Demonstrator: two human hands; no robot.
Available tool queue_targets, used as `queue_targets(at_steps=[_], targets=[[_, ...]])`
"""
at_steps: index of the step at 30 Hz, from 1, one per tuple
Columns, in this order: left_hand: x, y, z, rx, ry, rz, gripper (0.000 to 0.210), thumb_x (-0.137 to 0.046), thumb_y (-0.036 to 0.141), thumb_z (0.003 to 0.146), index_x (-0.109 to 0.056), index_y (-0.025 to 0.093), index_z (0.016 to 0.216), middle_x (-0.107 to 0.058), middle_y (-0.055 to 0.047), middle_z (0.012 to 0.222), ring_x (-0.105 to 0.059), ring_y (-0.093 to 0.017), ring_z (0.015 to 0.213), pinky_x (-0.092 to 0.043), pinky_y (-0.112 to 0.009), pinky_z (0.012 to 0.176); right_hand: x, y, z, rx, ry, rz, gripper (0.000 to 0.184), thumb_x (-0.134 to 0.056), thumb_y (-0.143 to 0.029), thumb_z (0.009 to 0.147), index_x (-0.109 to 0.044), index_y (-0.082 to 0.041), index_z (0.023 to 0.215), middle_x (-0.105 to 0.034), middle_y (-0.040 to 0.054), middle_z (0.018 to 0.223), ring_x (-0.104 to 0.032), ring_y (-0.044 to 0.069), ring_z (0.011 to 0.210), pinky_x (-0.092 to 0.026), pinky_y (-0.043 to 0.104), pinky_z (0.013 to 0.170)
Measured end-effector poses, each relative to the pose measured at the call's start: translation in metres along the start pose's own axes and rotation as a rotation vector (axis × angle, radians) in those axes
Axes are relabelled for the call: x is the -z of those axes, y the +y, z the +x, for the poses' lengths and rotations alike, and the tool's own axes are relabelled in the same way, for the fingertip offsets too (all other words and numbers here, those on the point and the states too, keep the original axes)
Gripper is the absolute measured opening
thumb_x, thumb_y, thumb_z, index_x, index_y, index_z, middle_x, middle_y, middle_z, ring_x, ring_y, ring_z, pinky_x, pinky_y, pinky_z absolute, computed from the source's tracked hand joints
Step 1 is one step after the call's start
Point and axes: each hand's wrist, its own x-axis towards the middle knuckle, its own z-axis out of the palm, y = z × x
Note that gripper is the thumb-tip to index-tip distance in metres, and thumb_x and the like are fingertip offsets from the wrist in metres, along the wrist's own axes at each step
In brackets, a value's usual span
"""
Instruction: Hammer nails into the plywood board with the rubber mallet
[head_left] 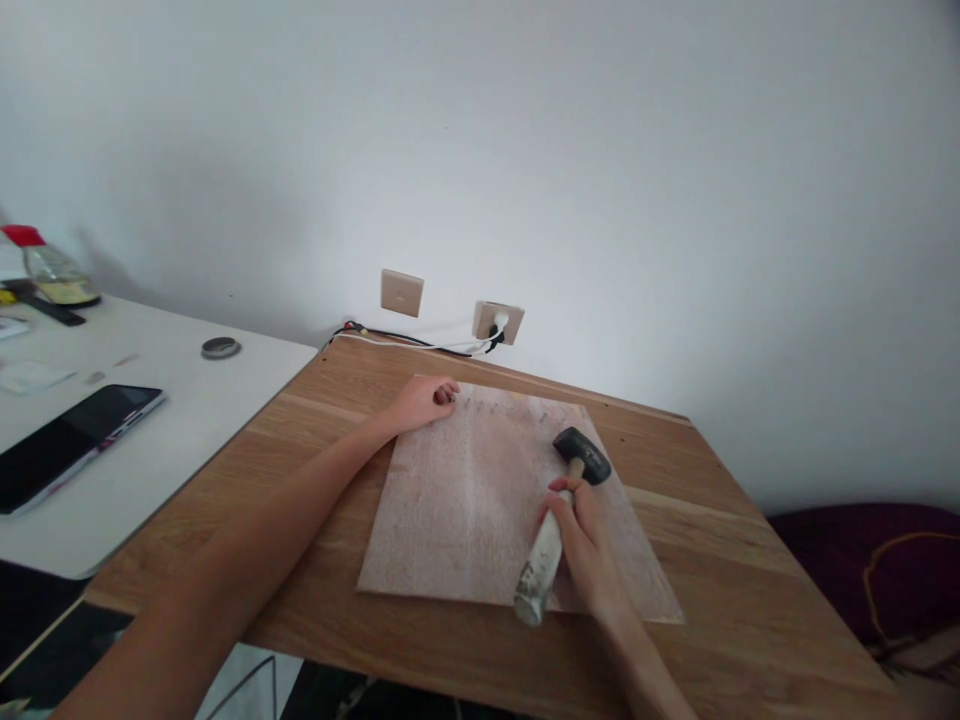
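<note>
My right hand [581, 525] is wrapped around the pale, worn handle of a mallet [582, 456] with a black head. The mallet is over the right part of a thin, light-coloured board [450, 500]; I cannot tell whether its head touches the surface. Near the board's far left corner rests my left hand [427, 402], its fingers curled closed. What those fingers hold, if anything, is too small to make out. Several tiny dark marks or bits run along the far edge of the board, to the right of my left hand.
Under the board is a wooden tabletop [720, 560]. Cables [420, 343] run along the wall to a socket [498, 323]. On a white table [180, 440] at left lie a phone [75, 440] and a round lid [220, 347], with a red-capped bottle [56, 275] behind.
</note>
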Motion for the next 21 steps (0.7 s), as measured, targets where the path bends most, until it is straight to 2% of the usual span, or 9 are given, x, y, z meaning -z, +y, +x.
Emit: queue_targets(at_steps=[3, 6, 9, 12, 15, 18, 21], targets=[[0.006, 0.002, 0.002, 0.01, -0.038, -0.015, 0.023, -0.067, 0.026, 0.08, -0.072, 0.019, 0.102, -0.076, -0.003, 0.084, -0.07, -0.018, 0.075, -0.055, -0.03, 0.076, -0.002, -0.008, 0.003, 0.002, -0.061, -0.204, 0.034, -0.046, -0.057, 0.099, -0.057, -0.025, 0.1, -0.049, -0.005, 0.052, -0.057, 0.023, 0.048, -0.038, 0.033, 0.048], [0.031, 0.004, 0.005, 0.016, -0.133, 0.094, 0.033, -0.069, 0.033, 0.079, -0.071, 0.018, 0.11, -0.077, -0.007, 0.095, -0.071, -0.022, 0.087, -0.056, -0.032, 0.081, -0.001, -0.017, 0.002, 0.076, -0.104, -0.374, 0.047, -0.04, -0.059, 0.103, -0.062, -0.02, 0.116, -0.056, -0.0021, 0.052, -0.064, 0.027, 0.053, -0.042, 0.035, 0.055], [0.066, 0.008, 0.006, -0.009, -0.282, 0.373, 0.037, -0.077, 0.038, 0.072, -0.074, 0.019, 0.103, -0.076, -0.012, 0.107, -0.068, -0.031, 0.106, -0.051, -0.037, 0.095, 0.01, -0.013, -0.009, 0.179, -0.003, -0.465, 0.052, -0.033, -0.055, 0.107, -0.057, -0.017, 0.134, -0.073, 0.0074, 0.077, -0.073, 0.03, 0.074, -0.053, 0.039, 0.068], [0.089, 0.02, 0.003, 0.027, -0.473, 0.51, 0.028, -0.07, 0.044, 0.08, -0.074, 0.018, 0.088, -0.077, -0.012, 0.094, -0.07, -0.029, 0.09, -0.051, -0.035, 0.084, 0.027, 0.008, -0.03, 0.322, 0.156, -0.584, 0.046, -0.037, -0.05, 0.108, -0.058, -0.019, 0.135, -0.074, 0.0159, 0.117, -0.069, 0.032, 0.112, -0.054, 0.047, 0.094], [0.088, 0.038, -0.001, 0.019, -0.596, 0.505, 0.037, -0.06, 0.049, 0.089, -0.07, 0.02, 0.069, -0.073, -0.009, 0.076, -0.068, -0.025, 0.072, -0.047, -0.032, 0.072, 0.04, 0.034, -0.05, 0.388, 0.196, -0.773, 0.044, -0.043, -0.045, 0.107, -0.057, -0.019, 0.14, -0.069, 0.0158, 0.135, -0.057, 0.035, 0.134, -0.046, 0.055, 0.11], [0.074, 0.051, -0.003, 0.003, -0.59, 0.509, 0.045, -0.055, 0.049, 0.092, -0.065, 0.021, 0.059, -0.069, -0.007, 0.066, -0.063, -0.023, 0.062, -0.044, -0.032, 0.068, 0.051, 0.049, -0.059, 0.374, 0.162, -0.853, 0.038, -0.045, -0.041, 0.107, -0.059, -0.022, 0.137, -0.07, 0.0123, 0.135, -0.057, 0.034, 0.135, -0.045, 0.053, 0.111], [0.055, 0.054, -0.002, -0.052, -0.572, 0.455, 0.045, -0.054, 0.05, 0.093, -0.064, 0.022, 0.059, -0.069, -0.005, 0.065, -0.064, -0.022, 0.062, -0.045, -0.03, 0.068, 0.068, 0.059, -0.06, 0.355, 0.168, -0.883, 0.037, -0.043, -0.04, 0.108, -0.062, -0.022, 0.134, -0.071, 0.0116, 0.133, -0.059, 0.031, 0.134, -0.046, 0.05, 0.111]])
